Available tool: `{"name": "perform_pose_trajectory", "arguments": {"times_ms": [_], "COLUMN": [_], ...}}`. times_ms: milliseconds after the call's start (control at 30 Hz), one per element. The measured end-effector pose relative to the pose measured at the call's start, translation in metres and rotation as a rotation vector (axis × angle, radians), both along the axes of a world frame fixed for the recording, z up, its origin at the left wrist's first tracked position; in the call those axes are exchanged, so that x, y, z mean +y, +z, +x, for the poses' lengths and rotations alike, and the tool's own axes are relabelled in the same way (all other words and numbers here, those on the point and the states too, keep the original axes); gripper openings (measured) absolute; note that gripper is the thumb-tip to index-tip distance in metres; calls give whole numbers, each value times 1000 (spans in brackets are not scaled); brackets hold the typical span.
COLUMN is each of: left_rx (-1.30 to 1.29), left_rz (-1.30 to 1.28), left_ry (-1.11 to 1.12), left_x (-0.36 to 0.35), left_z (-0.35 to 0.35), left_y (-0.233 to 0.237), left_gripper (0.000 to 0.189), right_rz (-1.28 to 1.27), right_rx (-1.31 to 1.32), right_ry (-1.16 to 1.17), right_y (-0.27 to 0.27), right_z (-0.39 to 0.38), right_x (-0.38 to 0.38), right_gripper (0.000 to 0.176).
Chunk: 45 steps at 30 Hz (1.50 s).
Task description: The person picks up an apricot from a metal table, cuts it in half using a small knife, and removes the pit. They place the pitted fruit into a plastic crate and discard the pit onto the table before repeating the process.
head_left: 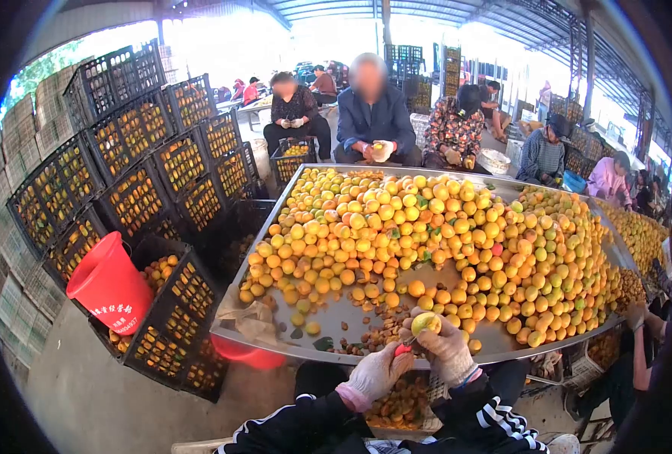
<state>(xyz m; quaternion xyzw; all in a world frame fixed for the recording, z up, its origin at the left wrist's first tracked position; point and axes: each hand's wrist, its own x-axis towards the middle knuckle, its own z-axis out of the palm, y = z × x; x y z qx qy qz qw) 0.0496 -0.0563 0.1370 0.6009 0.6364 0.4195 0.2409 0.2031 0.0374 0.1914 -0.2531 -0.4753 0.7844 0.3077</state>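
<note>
My left hand (pixel 377 374), in a pale glove, is closed on a small tool with a red handle (pixel 403 349) near the front edge of the metal table (pixel 275 342). Just right of it my right hand (pixel 443 349), also gloved, grips a yellow-orange fruit (pixel 427 322). The tool's tip is hidden between the hands and the fruit. Behind them a large heap of yellow and orange fruit (pixel 396 219) covers much of the table. Dark pits or scraps (pixel 385 333) lie beside my hands on the metal.
Stacked black crates of fruit (pixel 135 200) stand at the left, with a red bucket (pixel 112 280) on a nearer one. Several people sit around the table, including one in a dark jacket (pixel 374 121) opposite. A red basin (pixel 249 353) is under the front-left edge.
</note>
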Motion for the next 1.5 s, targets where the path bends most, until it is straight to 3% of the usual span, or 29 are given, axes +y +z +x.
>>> {"name": "perform_pose_trajectory", "arguments": {"times_ms": [67,133,167,333,400,467,533,567,667,700,733,800,867,900,933,1000,1100,1133,1200,1300,1367,1400,1433,1500], "left_rx": [-6,-12,-23,-11,-28,-19,-71,-72,-170,-320,-288,-225,-114,-49,-54,148,312,316,347,358,429,432,470,534], "left_rz": [-107,-115,-124,-78,34,34,40,26,93,30,39,55,8,121,24,78,353,358,483,467,533,537,564,647], "left_ry": [-29,-59,-88,-24,33,54,17,19,-26,-23,9,75,40,73,72,115,-63,-46,-240,-250,-240,-231,-242,-222], "left_x": [-3,0,-1,2,1,0,1,0,4,17,18,18,2,-3,-13,-17,-1,2,10,11,11,10,8,7], "left_z": [-2,-6,-7,1,7,9,8,9,15,21,23,29,21,19,13,-1,-15,-14,-14,-12,-9,-9,-8,-5], "left_y": [5,4,3,0,-3,-7,-18,-23,-21,-56,-54,-49,-17,-22,-7,18,66,65,61,45,42,47,53,51], "left_gripper": [36,36,37,42,42,39,37,37,32,32,32,32,32,33,33,41,73,73,78,82,82,82,84,83], "right_rz": [24,730,1023,879,288,274,978,1099,958,623,367,180,141,94,113,357,722,470,-100,158,-14,-302,-299,1043], "right_rx": [9,-284,-599,-470,-158,-136,-402,-565,-477,-495,-293,-26,131,159,82,-6,-208,-71,166,96,138,246,243,-368], "right_ry": [-17,-255,-178,-216,-59,-69,-279,-274,-272,-136,-80,-103,-207,-335,-365,-252,-23,80,196,134,49,-5,-1,62], "right_y": [-2,-6,3,4,14,9,6,10,-5,19,12,2,-18,-17,-11,-20,-62,-55,-42,-41,-58,-56,-51,-14], "right_z": [0,-2,6,1,1,-2,-2,1,2,1,1,-1,4,12,22,28,33,28,19,15,16,10,15,28], "right_x": [1,0,0,-1,0,-2,-2,0,9,2,5,5,21,29,34,34,34,25,8,3,3,5,4,-13], "right_gripper": [67,71,72,65,64,61,60,62,61,55,48,47,51,55,55,52,43,40,34,37,37,37,37,43]}}
